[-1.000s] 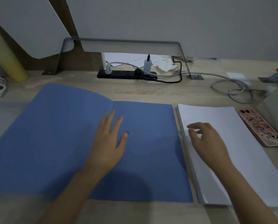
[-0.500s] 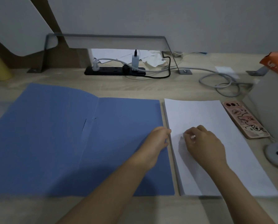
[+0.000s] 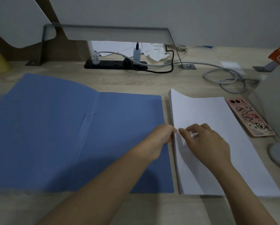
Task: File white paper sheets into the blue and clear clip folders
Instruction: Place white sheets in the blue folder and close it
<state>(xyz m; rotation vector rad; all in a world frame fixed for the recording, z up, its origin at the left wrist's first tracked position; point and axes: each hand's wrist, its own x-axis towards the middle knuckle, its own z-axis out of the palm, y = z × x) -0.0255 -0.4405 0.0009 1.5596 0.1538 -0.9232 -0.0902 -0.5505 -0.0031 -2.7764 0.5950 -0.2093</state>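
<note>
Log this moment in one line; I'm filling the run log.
stage: lifting top sheet | left hand: pinching sheet edge | right hand: on paper stack | blue folder: open, empty

A pale wooden desk (image 3: pixel 103 80) is set against a plain grey wall (image 3: pixel 201 17). A grey metal shelf (image 3: pixel 106 32) is mounted at the desk's back. The scene is dimly lit.

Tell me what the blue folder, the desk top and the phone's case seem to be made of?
Blue folder: probably thin matte plastic or card; it lies open, its far edge bowing without a crease, and shows no gloss.
Desk top: pale wood grain, likely laminate or veneer, with a dull finish.
Phone case: looks like smooth printed plastic or silicone, pink with cartoon drawings; which one is hard to tell.
</note>
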